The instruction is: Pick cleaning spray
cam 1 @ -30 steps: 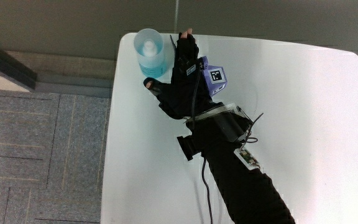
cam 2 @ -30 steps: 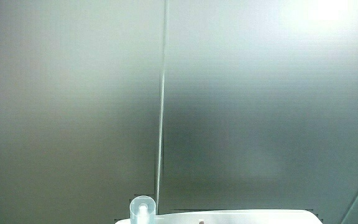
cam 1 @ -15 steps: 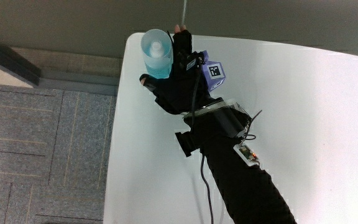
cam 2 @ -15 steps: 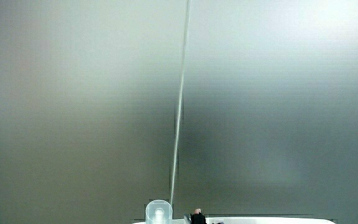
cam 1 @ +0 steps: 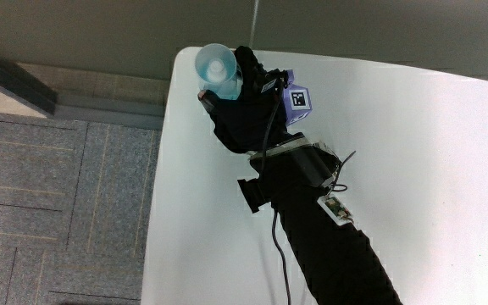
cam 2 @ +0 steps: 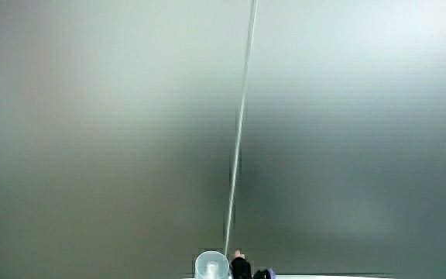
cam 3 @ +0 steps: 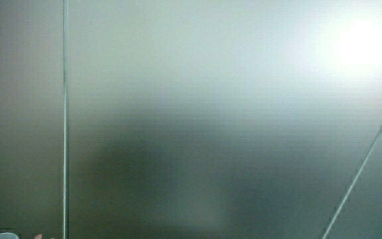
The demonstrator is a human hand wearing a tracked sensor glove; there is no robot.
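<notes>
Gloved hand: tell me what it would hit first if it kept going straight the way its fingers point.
Nothing on the table: the hand, shut on the cleaning spray, points past the table's edge toward the pale wall; depth is unclear.

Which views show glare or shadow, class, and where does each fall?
Main view: even light on the white table; the hand grips the spray bottle at its corner, no strong glare. Both side views: mostly pale wall; one has a bright glare patch and a dim shadow beneath.

Main view evenly lit; the white desk (cam 1: 413, 169) is bright around the dark hand (cam 1: 246, 110); both side views show a dim, hazy wall (cam 3: 197, 133) with soft glare.
</notes>
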